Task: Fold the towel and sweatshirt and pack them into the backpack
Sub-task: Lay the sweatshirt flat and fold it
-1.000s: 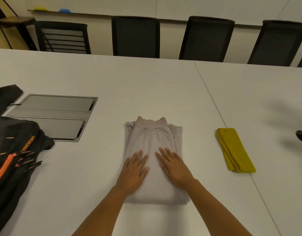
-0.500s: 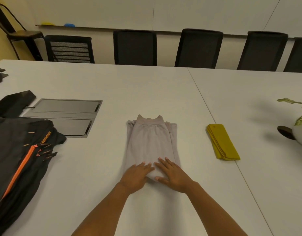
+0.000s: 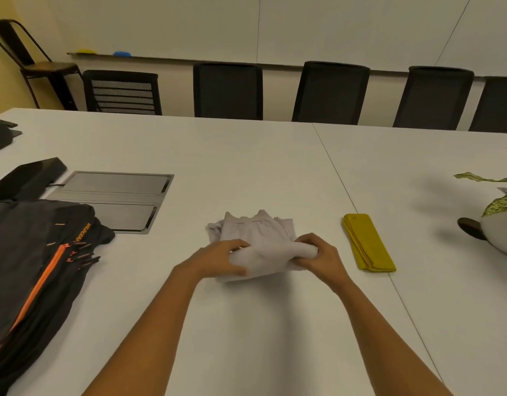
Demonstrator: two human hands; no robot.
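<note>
A pale lilac sweatshirt lies folded in the middle of the white table, its near end lifted into a roll. My left hand grips the left end of that roll and my right hand grips the right end. A yellow towel, folded into a narrow strip, lies flat to the right of my right hand. The black backpack with an orange zipper lies flat at the left edge of the table.
A grey floor-box lid is set into the table behind the backpack, with a black flat object beside it. A potted plant stands at the far right. Black chairs line the far side.
My hands slid from the middle of the sweatshirt to its near end, closed on it and lifted it over toward the collar. The camera view tilted up and back.
</note>
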